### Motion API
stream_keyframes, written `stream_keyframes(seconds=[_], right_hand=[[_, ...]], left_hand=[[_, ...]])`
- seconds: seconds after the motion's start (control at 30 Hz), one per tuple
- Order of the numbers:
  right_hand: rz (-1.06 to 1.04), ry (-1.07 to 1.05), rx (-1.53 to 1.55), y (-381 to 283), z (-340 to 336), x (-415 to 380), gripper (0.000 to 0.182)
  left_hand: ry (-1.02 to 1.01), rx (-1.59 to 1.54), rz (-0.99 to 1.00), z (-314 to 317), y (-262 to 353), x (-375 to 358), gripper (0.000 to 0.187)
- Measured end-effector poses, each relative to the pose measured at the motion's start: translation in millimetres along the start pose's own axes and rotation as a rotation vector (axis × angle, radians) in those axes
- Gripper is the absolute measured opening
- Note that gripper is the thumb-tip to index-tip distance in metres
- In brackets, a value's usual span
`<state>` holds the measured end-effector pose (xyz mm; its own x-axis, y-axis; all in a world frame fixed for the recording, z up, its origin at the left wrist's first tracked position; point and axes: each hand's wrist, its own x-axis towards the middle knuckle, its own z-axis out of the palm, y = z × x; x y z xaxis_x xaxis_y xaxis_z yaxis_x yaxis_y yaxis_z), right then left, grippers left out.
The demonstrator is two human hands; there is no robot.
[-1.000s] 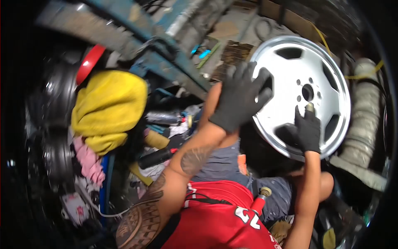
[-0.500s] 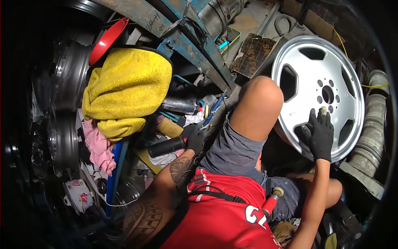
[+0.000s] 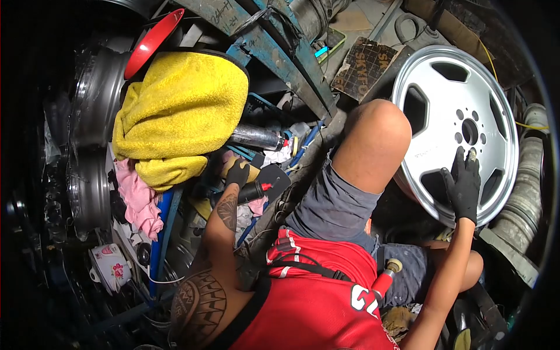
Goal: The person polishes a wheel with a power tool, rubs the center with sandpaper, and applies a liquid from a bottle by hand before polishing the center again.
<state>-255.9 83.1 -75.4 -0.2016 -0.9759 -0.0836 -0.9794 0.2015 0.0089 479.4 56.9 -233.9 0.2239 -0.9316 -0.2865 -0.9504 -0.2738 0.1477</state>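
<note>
A silver alloy wheel rim (image 3: 434, 119) with broad spokes stands tilted at the right. My right hand (image 3: 465, 186), in a dark glove, rests on its face below the hub hole, fingers extended and thumb apart. One fingertip of that glove looks pale. My left hand (image 3: 238, 173), also gloved, is over a tan roll or folded sheet (image 3: 252, 172) among the clutter at the left, its fingers curled on it. Below that hand lies a black bottle with a red tip (image 3: 253, 191), partly hidden by my forearm. A dark flat sheet (image 3: 274, 178) lies beside it.
A yellow towel (image 3: 181, 111) hangs by a red dish (image 3: 154, 44) and a pink cloth (image 3: 139, 198). A blue steel frame (image 3: 283, 61) rises ahead. A red-handled tool (image 3: 385, 281) lies on my lap. Stacked metal cylinders (image 3: 525, 181) stand right of the rim.
My left hand has moved up and left from beside the black bottle to the tan roll. The bottle has shifted and the dark sheet now shows. My right hand stays on the rim.
</note>
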Motion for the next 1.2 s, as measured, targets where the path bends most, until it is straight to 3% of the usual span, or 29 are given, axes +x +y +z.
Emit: stream_keyframes(seconds=[0.07,0.2,0.33,0.43,0.53,0.63,0.73,0.83,0.97,1.07,1.2], right_hand=[[-0.023,0.015,-0.004,5,6,0,0.076],[-0.084,0.061,0.017,14,14,1,0.077],[-0.056,0.049,-0.001,6,9,0,0.077],[-0.074,0.08,0.006,12,18,-1,0.077],[-0.069,0.071,0.0,11,13,-2,0.075],[-0.072,0.084,-0.002,9,15,-3,0.074],[-0.072,0.08,-0.007,11,14,-4,0.074],[-0.066,0.068,-0.012,11,14,-4,0.074],[-0.069,0.089,-0.018,11,19,-3,0.074],[-0.085,0.109,-0.011,14,22,-4,0.074],[-0.099,0.122,0.019,15,21,-4,0.074]], left_hand=[[-0.108,-0.006,-0.226,-5,-14,-4,0.043],[-0.06,0.109,-0.276,-17,-39,-25,0.048],[-0.168,0.27,-0.336,-38,-8,-45,0.062],[0.178,0.244,-0.221,6,-35,-46,0.072],[0.29,0.118,-0.173,38,-81,-21,0.076],[0.071,0.01,-0.196,4,-69,-20,0.076],[0.164,-0.018,0.013,-22,-55,-45,0.062],[0.037,0.185,0.109,-38,-57,-81,0.045],[0.187,0.173,0.358,-28,-50,-115,0.039],[0.27,0.294,0.308,-14,-44,-130,0.041],[0.253,0.228,0.354,-3,-59,-115,0.039]])
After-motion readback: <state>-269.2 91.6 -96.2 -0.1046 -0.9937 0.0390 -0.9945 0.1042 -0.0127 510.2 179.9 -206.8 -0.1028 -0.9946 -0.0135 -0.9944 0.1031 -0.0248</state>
